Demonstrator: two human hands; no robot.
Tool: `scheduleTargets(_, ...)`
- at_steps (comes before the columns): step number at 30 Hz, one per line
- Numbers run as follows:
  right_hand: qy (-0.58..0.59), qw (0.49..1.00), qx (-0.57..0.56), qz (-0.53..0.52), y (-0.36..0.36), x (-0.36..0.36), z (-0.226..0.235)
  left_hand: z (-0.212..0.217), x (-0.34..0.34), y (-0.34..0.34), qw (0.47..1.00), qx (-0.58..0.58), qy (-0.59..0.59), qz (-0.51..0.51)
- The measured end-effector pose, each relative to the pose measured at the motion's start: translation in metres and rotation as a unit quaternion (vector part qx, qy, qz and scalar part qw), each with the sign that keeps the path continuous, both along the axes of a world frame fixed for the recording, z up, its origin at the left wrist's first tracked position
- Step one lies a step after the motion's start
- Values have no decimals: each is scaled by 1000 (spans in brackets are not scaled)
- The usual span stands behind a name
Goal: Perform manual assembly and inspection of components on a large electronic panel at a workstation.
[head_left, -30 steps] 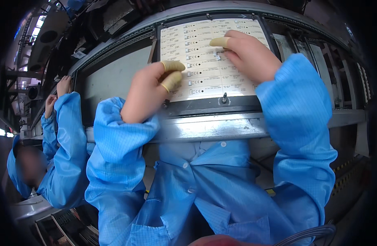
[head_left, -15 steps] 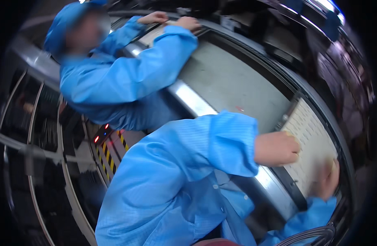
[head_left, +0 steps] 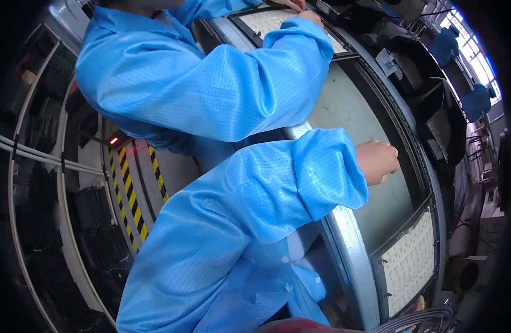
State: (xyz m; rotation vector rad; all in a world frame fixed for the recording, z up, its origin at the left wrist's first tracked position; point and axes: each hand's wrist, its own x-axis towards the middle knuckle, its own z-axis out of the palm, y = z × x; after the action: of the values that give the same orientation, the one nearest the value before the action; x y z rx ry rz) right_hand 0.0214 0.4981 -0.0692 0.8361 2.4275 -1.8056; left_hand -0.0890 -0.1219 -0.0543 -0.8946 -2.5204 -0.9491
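Note:
My left hand [head_left: 377, 161] is over the grey conveyor surface [head_left: 350, 105], its fingers curled closed. Pale yellow covers show on some fingertips. Whatever the fingers may hold is hidden. On the conveyor, nearer to me, lies a pale panel [head_left: 409, 263] with rows of small marks or parts, set in a black-edged frame [head_left: 380, 277]. Only a small part of my right hand [head_left: 418, 304] shows, by the panel's near end at the lower right. Its fingers cannot be made out.
A co-worker in a blue coat [head_left: 211, 89] stands to the left, hands at another pale panel [head_left: 264, 23]. A metal rail [head_left: 347, 238] edges the conveyor. Dark cables [head_left: 422, 321] loop at the lower right. Black bins [head_left: 441, 133] stand beyond; shelving [head_left: 39, 222] is at left.
The view has shifted. My left hand has moved off the pale panel to the bare conveyor surface farther away. My right hand, blurred over the panel before, is now mostly out of sight.

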Motion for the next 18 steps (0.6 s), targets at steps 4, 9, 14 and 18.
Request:
scheduleTargets(4, -5, 1000, 25, 4, 43, -4, -32, 5, -4, -1, 996, -41, -82, 7)
scheduleTargets(9, -5, 998, 66, 0, -40, 2, -4, -2, -8, -8, 998, -8, -59, 22)
scheduleTargets(14, 26, 998, 63, -12, -28, 3, -15, -11, -11, -8, 997, -16, -73, 23)
scheduleTargets(18, 20, 998, 54, -22, -30, 2, -15, -5, -9, -5, 991, -32, -122, 37)
